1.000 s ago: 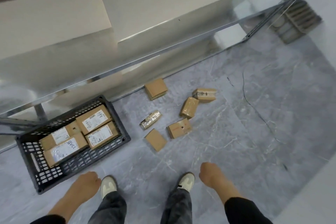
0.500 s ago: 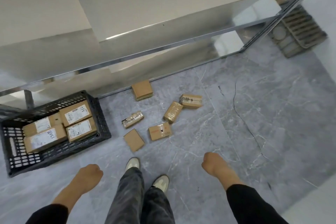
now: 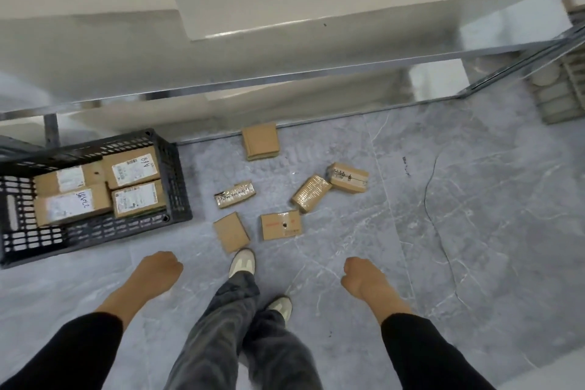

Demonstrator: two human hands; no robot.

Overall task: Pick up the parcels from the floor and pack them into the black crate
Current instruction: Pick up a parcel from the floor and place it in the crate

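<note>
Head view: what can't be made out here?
Head view throughout.
- black crate: left end cut off by the frame edge.
- under the crate's top parcels: hidden by those parcels.
- printed labels: text too small to read.
- left hand and right hand: fingers curled out of sight behind the backs of the hands.
</note>
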